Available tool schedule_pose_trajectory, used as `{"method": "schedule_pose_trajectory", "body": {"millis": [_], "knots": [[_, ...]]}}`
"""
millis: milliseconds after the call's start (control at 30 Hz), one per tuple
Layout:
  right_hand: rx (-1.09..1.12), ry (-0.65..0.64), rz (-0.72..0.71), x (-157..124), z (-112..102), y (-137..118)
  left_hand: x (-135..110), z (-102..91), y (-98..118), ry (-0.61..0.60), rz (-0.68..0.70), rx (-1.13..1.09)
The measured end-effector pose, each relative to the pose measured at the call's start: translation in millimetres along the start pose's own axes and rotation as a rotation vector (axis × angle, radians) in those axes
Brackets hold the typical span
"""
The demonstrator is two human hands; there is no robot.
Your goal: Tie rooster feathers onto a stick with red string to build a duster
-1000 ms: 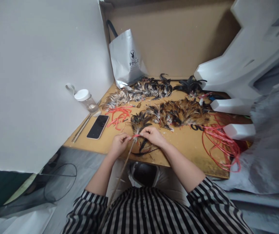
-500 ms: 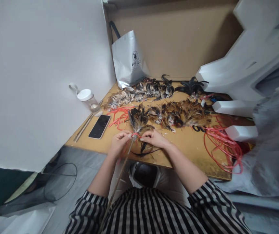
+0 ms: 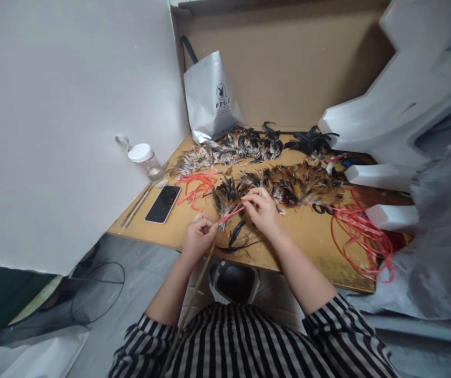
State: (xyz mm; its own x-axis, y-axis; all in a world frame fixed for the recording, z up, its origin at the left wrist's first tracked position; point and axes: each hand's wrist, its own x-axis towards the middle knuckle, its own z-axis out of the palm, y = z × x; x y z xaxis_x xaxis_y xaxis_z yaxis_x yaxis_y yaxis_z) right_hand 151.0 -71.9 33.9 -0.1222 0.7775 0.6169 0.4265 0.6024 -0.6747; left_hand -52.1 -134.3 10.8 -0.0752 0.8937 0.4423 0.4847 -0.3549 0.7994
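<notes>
A thin stick (image 3: 198, 286) slants from my lap up to the table's front edge, with dark and tan feathers (image 3: 227, 195) bunched at its upper end. Red plastic string (image 3: 233, 211) passes around the base of these feathers. My left hand (image 3: 199, 234) is closed beside the stick's top, pinching the string near the feather base. Up and to the right, my right hand (image 3: 262, 210) pinches the string and holds a stretch of it taut. A few loose dark feathers (image 3: 236, 233) lie on the table below the bunch.
Brown feathers (image 3: 304, 184) and speckled feathers (image 3: 244, 144) lie in rows behind. Red strings (image 3: 361, 236) hang over the right edge; more red strings (image 3: 196, 189) lie left. A phone (image 3: 163, 203), sticks (image 3: 136, 205), a jar (image 3: 146, 161) and a silver bag (image 3: 209, 100) stand left.
My right hand has moved up and to the right, drawing the red string out from the feather base. My left hand stays close to the stick, slightly lower.
</notes>
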Motion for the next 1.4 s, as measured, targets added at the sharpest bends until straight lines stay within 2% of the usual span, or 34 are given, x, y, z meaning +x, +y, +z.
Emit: {"method": "schedule_pose_trajectory", "body": {"millis": [67,133,233,333,400,500,600,667,767,833,933,1100,1167,1300,1400], "knots": [[-0.170,-0.064,-0.065,0,-4,-2,-2,-1.0,6,-0.044,0.045,0.074],[-0.277,-0.070,-0.066,1,-9,-6,-4,-2.6,12,-0.085,0.084,0.144],[-0.239,-0.040,-0.030,3,-10,-18,-7,-2.2,18,-0.181,0.157,0.262],[-0.003,-0.054,0.051,3,1,-37,-11,3.3,21,-0.332,0.231,0.363],[0.213,-0.078,0.145,4,13,-50,-13,7.4,22,-0.388,0.249,0.398],[0.546,-0.103,0.247,4,24,-61,-15,9.6,21,-0.397,0.237,0.421],[0.719,-0.131,0.306,-1,17,-59,-16,6.5,20,-0.388,0.225,0.384],[0.656,-0.152,0.359,-10,5,-51,-17,3.7,20,-0.377,0.211,0.336],[0.389,-0.136,0.421,-31,-13,-37,-18,2.5,18,-0.344,0.172,0.267],[0.253,-0.138,0.412,-43,-17,-30,-18,4.8,16,-0.308,0.147,0.215],[0.097,-0.181,0.335,-52,-10,-24,-19,11.0,13,-0.247,0.128,0.125],[-0.068,-0.263,0.237,-42,15,-21,-15,18.0,10,-0.219,0.086,-0.030],[0.034,-0.233,0.294,-38,22,-20,-12,19.1,6,-0.190,0.021,-0.129],[0.542,-0.161,0.599,-39,30,-18,-6,22.8,-2,-0.081,-0.236,-0.352],[0.797,-0.109,0.712,-41,30,-18,-3,27.7,-4,-0.085,-0.371,-0.429]]}}
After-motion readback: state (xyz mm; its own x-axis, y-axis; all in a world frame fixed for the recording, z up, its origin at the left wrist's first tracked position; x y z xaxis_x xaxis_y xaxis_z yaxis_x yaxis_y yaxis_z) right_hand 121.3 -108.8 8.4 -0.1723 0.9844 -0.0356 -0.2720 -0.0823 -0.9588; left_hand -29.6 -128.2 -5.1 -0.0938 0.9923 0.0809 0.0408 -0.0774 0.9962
